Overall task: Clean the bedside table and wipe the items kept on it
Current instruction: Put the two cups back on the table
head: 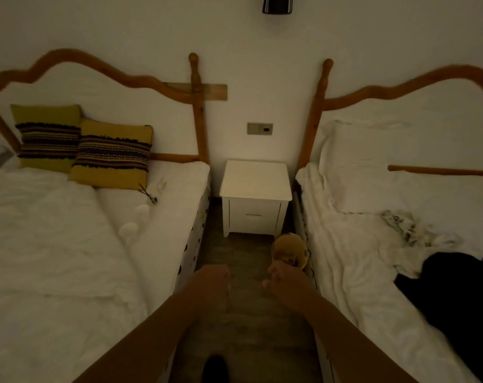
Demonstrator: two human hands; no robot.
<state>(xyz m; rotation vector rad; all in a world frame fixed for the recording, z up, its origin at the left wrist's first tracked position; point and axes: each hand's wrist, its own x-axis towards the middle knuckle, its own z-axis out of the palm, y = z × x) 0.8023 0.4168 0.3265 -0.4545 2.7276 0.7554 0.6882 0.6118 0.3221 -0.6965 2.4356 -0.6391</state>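
The white bedside table (pixel 255 181) stands mid-frame between the left-side bed (pixel 55 244) and the right-side bed (pixel 359 258). At lower centre, the left hand (pixel 212 283) has its fingers curled on nothing. The right hand (pixel 286 283) is curled too, but I cannot tell whether it grips the tan object (pixel 290 251) just above it.

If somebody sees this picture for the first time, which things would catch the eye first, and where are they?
The white bedside table stands in the middle, against the wall, between the left bed and the right bed. Two yellow striped cushions lean at the head of the left bed. A black garment lies on the right bed, dark against the white sheets.
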